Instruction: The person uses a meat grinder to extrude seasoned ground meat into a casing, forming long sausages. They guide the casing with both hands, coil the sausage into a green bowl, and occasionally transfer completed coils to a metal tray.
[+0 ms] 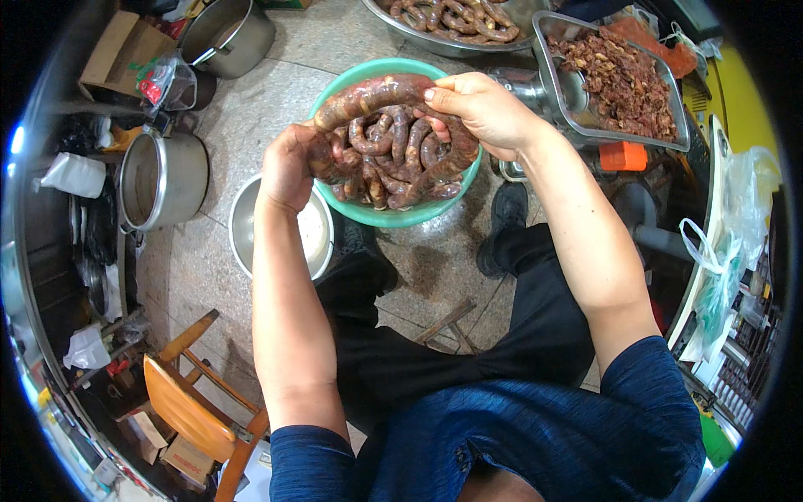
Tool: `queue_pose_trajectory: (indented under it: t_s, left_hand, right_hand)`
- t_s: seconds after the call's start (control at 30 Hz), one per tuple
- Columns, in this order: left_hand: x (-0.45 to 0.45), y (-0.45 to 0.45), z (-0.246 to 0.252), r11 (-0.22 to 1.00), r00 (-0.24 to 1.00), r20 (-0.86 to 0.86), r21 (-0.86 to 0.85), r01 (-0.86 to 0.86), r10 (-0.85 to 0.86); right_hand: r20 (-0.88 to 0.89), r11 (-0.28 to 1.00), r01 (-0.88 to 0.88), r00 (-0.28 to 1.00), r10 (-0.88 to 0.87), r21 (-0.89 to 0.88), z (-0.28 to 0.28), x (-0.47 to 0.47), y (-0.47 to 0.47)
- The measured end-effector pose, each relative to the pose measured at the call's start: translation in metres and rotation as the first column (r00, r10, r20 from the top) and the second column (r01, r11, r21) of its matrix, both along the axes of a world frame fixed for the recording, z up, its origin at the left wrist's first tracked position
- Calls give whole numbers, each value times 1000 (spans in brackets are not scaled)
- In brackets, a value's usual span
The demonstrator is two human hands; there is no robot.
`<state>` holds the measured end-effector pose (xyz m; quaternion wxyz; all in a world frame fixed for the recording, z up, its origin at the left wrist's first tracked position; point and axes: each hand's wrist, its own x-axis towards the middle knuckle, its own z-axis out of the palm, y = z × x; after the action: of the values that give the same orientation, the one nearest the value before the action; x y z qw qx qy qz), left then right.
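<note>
Between my two hands a raw stuffed sausage link (373,97) is held up over a green plastic basin (398,218). My left hand (290,164) grips the casing at the link's left end, above the basin's left rim. With thumb and fingers, my right hand (467,110) pinches the casing at the right end; from there a further filled length (461,150) hangs down into the basin. Many coiled raw sausages (401,144) lie in the basin below. Some of my fingers are hidden behind the sausage.
A steel bowl (240,219) with whitish contents stands left of the basin. Ahead is a large metal bowl (401,28) of sausages; at the upper right, a steel tray (558,106) of chopped meat. Metal pots (182,179) and a wooden chair (188,408) are on the left.
</note>
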<state>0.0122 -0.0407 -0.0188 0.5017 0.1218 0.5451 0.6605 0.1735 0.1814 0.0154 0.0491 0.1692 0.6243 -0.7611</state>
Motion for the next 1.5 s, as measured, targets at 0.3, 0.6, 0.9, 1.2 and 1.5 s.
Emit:
queue_pose_trajectory:
  t_s: [0.3, 0.6, 0.9, 1.2, 1.5]
  left_hand:
    - [-5, -1, -6, 996, 995, -32, -14, -93, 92]
    - [-14, -1, -7, 961, 965, -4, 91, -261, 262]
    - [-11, -8, -7, 994, 993, -37, -14, -112, 111]
    - [-6, -2, -22, 997, 998, -12, -51, -56, 55]
    - [3, 2, -19, 992, 983, 157, -77, 103, -90]
  right_hand:
    - [240, 960, -70, 961, 137, -270, -8, 9, 11]
    - [192, 958, -237, 945, 266, -158, -20, 21, 9]
    - [8, 998, -36, 999, 36, -59, -25, 18, 12]
    - [9, 993, 65, 998, -67, 102, -18, 13, 8]
    - [35, 882, 68, 995, -95, 467, -5, 12, -2]
